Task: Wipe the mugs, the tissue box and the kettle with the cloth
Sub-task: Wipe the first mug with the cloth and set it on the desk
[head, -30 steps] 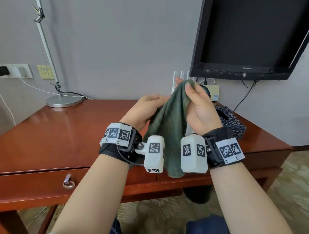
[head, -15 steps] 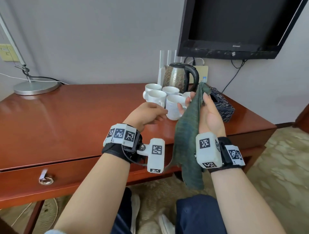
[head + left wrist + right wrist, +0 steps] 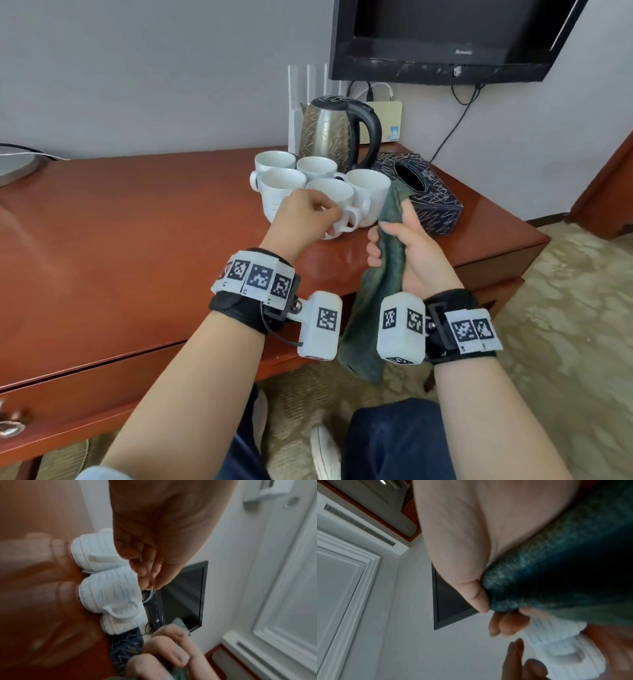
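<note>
Several white mugs point(image 3: 279, 183) stand bunched on the desk point(image 3: 137, 240), in front of a patterned metal kettle point(image 3: 329, 133) with a black handle. A dark patterned tissue box point(image 3: 433, 205) lies to their right. My left hand point(image 3: 329, 214) hovers at the nearest mug point(image 3: 330, 192), just above its handle, fingers loosely curled and holding nothing. In the left wrist view its fingertips point(image 3: 149, 584) hang beside the mugs point(image 3: 111, 588). My right hand point(image 3: 387, 240) grips a dark green cloth point(image 3: 387, 281), which hangs below the wrist. The cloth point(image 3: 556, 574) fills the palm in the right wrist view.
A black TV point(image 3: 445, 34) hangs on the wall above the kettle, with white router antennas point(image 3: 308, 102) and cables behind it. A lamp base point(image 3: 13, 164) sits at the desk's far left. The desk's right edge drops to patterned carpet point(image 3: 565, 325). My knees are below the desk front.
The left hand has let go of the cloth and moved forward to the nearest mug. The right hand has lowered with the cloth, and my view has swung towards the mugs.
</note>
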Tool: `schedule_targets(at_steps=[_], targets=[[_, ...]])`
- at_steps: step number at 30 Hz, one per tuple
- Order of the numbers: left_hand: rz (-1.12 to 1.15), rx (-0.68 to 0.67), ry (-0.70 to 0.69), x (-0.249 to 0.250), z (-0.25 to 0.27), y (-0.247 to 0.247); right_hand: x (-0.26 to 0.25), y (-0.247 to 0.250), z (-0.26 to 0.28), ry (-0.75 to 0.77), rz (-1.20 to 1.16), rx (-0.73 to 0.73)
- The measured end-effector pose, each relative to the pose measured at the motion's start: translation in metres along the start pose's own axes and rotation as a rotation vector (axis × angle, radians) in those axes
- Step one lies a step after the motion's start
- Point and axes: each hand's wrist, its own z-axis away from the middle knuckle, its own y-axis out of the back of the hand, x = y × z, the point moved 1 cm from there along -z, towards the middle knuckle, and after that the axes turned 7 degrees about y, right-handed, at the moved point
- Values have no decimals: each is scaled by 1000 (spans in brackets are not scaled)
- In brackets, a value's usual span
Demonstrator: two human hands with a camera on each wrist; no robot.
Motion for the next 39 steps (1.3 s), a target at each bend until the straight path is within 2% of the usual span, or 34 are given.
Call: schedule_targets(at_steps=[2,4,5,6,11,17,23,26,30,34,39], targets=[[-232,80,-154,2,-3,-17,2,11,-1,-33,37,-2],[-488,232,-332,5,-6,-32,5,21,0,-65,63,1],[-598,289,-370,5,-9,-38,6,24,0,-81,70,3],[-687,302,-369,6,-12,-41,6,27,0,-89,74,-1],[-933,174,-238,0,-34,-54,5,37,-1,-93,84,5],[-864,127,-224,7,-47,-54,5,38,-6,-90,46,-16],[-932,-144,-27,20,-43,-41,10,36,-11,-112,9,-18],[-901,-202,24,20,-37,-38,9,30,-10,-118,1,-34],[-728,-158,76,10,-25,-33,6,20,-6,-110,26,-54],[-325,-119,56,9,-2,-15,1,8,1,-108,82,-112],[260,-17,51,8,42,34,-6,-19,12,-96,106,-239]])
